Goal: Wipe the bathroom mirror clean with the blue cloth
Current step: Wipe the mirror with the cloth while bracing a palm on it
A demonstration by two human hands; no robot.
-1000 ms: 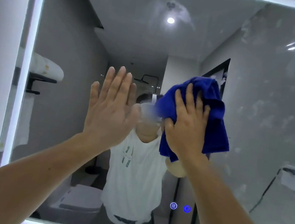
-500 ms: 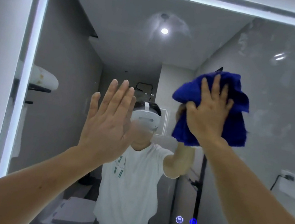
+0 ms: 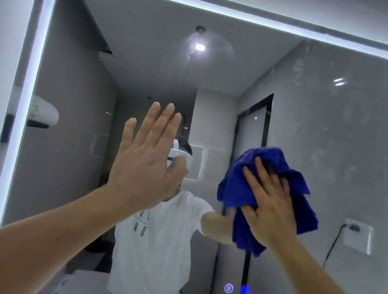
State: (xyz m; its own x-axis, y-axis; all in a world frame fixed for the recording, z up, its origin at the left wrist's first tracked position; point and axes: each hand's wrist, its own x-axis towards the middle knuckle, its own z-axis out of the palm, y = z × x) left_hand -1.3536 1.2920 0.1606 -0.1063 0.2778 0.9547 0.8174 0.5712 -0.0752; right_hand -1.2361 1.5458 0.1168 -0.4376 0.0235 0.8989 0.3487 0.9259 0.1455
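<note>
The bathroom mirror [image 3: 348, 117] fills the view, edged by a lit white strip. My right hand [image 3: 270, 207] presses a bunched blue cloth [image 3: 238, 180] flat against the glass right of centre, fingers spread and straight on top of it. My left hand [image 3: 143, 161] is held up flat at the glass left of centre, fingers straight and together, holding nothing. Pale smears [image 3: 329, 155] cover the upper right of the mirror.
Two glowing touch buttons [image 3: 229, 288] sit low on the glass. Reflected in the mirror are a person in a white shirt, a wall socket [image 3: 358, 235] with a cable, a ceiling light [image 3: 200, 47] and a towel shelf [image 3: 43, 112]. A white basin edge shows at the bottom.
My right hand first swept the cloth up and to the right, then down the glass. My left hand stayed flat in about the same place. The view tilted upward.
</note>
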